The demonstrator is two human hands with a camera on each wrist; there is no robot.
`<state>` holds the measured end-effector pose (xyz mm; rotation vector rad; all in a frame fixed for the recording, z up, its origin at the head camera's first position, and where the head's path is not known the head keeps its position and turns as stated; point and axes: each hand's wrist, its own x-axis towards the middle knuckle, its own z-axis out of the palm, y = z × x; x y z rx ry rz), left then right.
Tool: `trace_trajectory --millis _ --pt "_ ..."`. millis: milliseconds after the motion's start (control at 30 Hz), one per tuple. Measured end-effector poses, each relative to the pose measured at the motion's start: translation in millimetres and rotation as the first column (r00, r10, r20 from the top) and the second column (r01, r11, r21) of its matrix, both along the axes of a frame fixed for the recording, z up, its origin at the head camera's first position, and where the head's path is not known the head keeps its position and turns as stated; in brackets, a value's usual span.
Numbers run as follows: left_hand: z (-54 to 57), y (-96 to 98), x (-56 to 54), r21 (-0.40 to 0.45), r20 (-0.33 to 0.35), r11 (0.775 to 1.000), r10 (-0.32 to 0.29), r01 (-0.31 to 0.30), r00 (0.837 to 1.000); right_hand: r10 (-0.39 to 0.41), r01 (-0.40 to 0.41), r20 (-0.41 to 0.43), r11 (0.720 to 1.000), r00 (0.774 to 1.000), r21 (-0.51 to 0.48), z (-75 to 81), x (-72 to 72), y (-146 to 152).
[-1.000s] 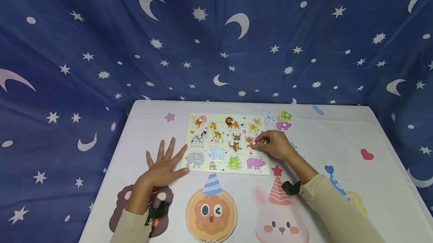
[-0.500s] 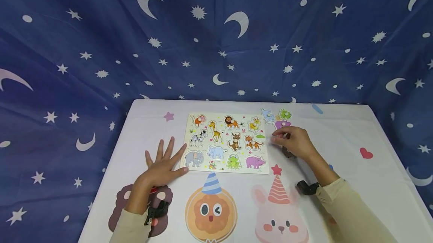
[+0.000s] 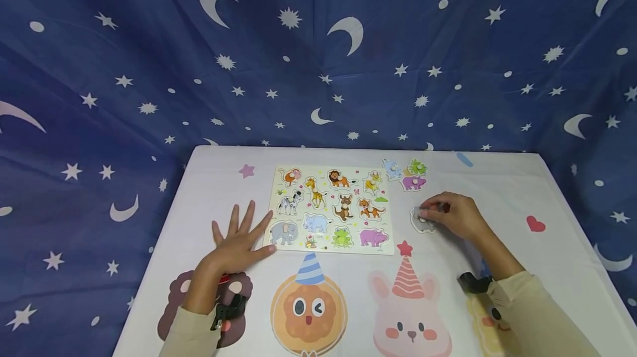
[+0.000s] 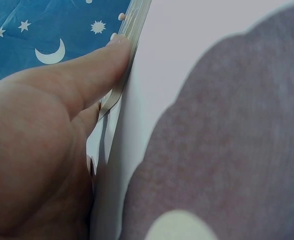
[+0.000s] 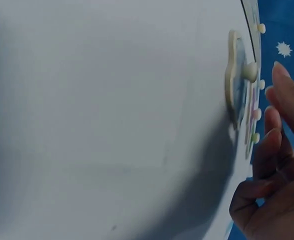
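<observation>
A peg puzzle board (image 3: pixel 328 246) with animal pictures lies flat on the table. My left hand (image 3: pixel 236 249) has its fingers spread at the board's left edge; the left wrist view shows the thumb (image 4: pixel 99 67) against that edge. To the board's right, my right hand (image 3: pixel 458 216) is over a grey elephant puzzle piece (image 3: pixel 420 223), partly covering it. In the right wrist view this piece (image 5: pixel 233 82) has a pale knob (image 5: pixel 250 72), and a small gap separates the knob from the bent fingers. The tiger piece (image 3: pixel 370 210) sits in the board.
Behind the right hand, close to the board's upper right corner, lie a blue rhino piece (image 3: pixel 392 170), a green frog piece (image 3: pixel 417 167) and a purple hippo piece (image 3: pixel 414 183). The white tablecloth (image 3: pixel 497 197) has printed cartoon animals. A blue star-patterned curtain (image 3: pixel 278 69) hangs behind.
My right hand has left the tiger piece on the board and moved right, to the elephant piece. The left hand has stayed in place at the board's edge.
</observation>
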<state>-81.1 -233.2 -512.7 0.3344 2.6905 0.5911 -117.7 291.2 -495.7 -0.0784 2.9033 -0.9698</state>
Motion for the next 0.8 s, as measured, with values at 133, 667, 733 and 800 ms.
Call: trace_trajectory --millis 133,667,733,800 --pt "-1.6 -0.6 0.2 0.003 0.002 1.000 0.001 -0.001 1.000 0.029 -0.029 0.017 0.999 0.999 -0.014 -7.9 0.1 4" --pt "-0.8 -1.0 0.2 -0.006 0.001 1.000 0.002 -0.002 1.000 0.129 -0.125 0.085 0.991 0.988 -0.044 -14.4 -1.7 9" --pt "-1.2 -0.8 0.2 -0.006 -0.001 1.000 0.001 -0.001 1.000 0.140 -0.138 0.079 0.990 0.987 -0.036 -14.9 -2.1 9" --pt "-1.5 -0.9 0.2 -0.004 -0.001 1.000 0.002 -0.002 1.000 0.152 -0.151 0.063 0.988 0.986 -0.024 -15.4 -2.6 8"
